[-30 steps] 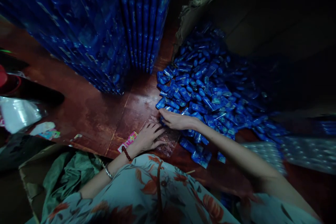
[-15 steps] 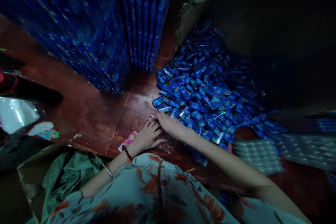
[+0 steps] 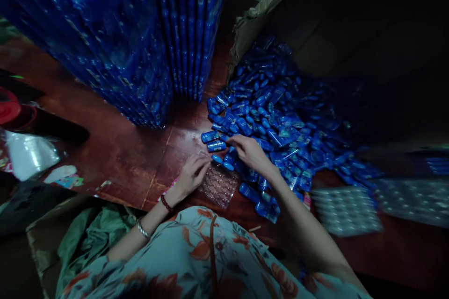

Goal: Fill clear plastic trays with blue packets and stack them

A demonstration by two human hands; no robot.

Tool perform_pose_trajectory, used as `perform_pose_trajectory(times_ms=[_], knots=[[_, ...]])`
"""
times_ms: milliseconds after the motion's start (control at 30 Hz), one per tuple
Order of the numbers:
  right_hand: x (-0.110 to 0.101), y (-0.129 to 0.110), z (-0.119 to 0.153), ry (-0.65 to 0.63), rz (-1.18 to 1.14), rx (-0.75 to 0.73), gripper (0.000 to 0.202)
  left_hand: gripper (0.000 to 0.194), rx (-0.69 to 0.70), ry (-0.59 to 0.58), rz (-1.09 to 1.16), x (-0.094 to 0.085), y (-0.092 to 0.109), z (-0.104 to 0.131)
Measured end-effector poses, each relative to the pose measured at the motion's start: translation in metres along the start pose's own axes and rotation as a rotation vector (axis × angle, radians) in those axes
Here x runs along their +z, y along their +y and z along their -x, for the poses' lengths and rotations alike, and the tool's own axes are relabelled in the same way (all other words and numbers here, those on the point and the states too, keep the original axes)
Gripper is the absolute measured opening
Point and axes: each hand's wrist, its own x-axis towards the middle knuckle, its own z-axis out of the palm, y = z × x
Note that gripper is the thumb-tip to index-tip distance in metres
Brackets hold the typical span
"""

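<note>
A clear plastic tray with rows of hollows lies on the reddish-brown surface in front of me. My left hand is at its left edge, fingers bent together against it. Two small blue bottles, seen end-on as ovals, stand at the tray's far edge. My right hand reaches over the near edge of the heap of small blue bottles, thumb and fingers pinched at a blue bottle. Another blue bottle with a pale label lies just below the fingertips.
Tall stacks of packed blue bottles stand behind, left. The heap spills from a torn cardboard box. Clear trays lie right. A dark cylinder with a red top and plastic bags lie left; green cloth is below.
My right hand has moved off the tray, up and right to the heap. The left hand has shifted slightly left, its fingers drawn in. Blue bottles now show at the tray's far edge.
</note>
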Motion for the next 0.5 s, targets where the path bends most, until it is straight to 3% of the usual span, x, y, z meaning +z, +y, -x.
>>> perform_pose_trajectory(times_ms=[33,100,200,300,400,500], knots=[[-0.004,0.005,0.001,-0.034,0.075,0.037,0.033,0.020,-0.007,0.009,0.006,-0.003,-0.002,-0.013],[-0.006,0.012,0.006,-0.128,0.230,0.069,0.033,0.020,0.034,-0.100,-0.013,-0.004,-0.009,-0.044],[0.005,0.014,0.015,-0.179,0.373,0.056,0.042,0.018,0.158,-0.444,-0.166,0.004,-0.018,-0.088],[0.021,0.012,0.020,-0.129,0.437,0.030,0.049,0.023,0.212,-0.726,-0.387,0.019,-0.023,-0.115],[0.033,0.012,0.019,-0.089,0.442,-0.013,0.045,0.027,0.218,-0.821,-0.473,0.030,-0.027,-0.122],[0.036,0.015,0.014,-0.084,0.423,-0.079,0.035,0.025,0.226,-0.802,-0.393,0.026,-0.033,-0.120]])
